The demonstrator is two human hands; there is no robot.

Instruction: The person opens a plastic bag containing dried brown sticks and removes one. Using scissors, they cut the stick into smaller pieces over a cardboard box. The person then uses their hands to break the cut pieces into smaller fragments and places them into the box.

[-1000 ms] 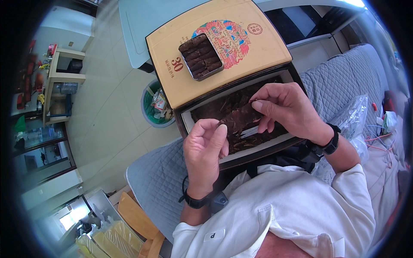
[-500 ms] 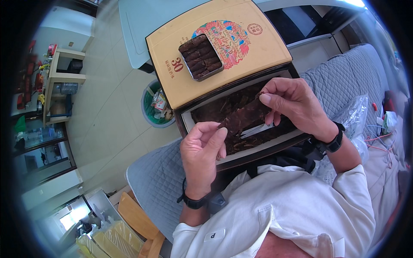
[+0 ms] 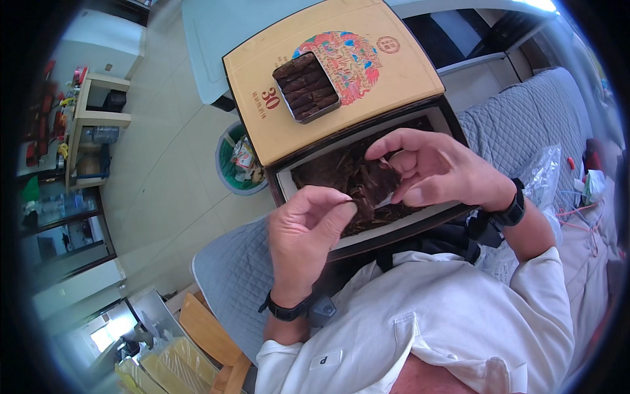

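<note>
A dark brown dried leaf, crumpled and bunched, is held between my two hands above a long box. My left hand pinches the leaf's left end between thumb and forefinger. At its other end my right hand curls round it, thumb below and forefinger raised above; part of that grip is hidden. Inside the white-lined box lie more dark brown leaves and loose scraps. A small metal tin, filled with several short dark brown rolls, rests on the yellow lid beyond.
A bin with a green liner and litter stands left of the box. A grey quilted cover drapes the seat around me. Clear plastic wrapping and thin cables lie to the right. A pale table is behind the lid.
The leaf was stretched out between my hands and is now bunched shorter. My right hand has turned and its fingers have spread round the leaf's end; my left has moved slightly.
</note>
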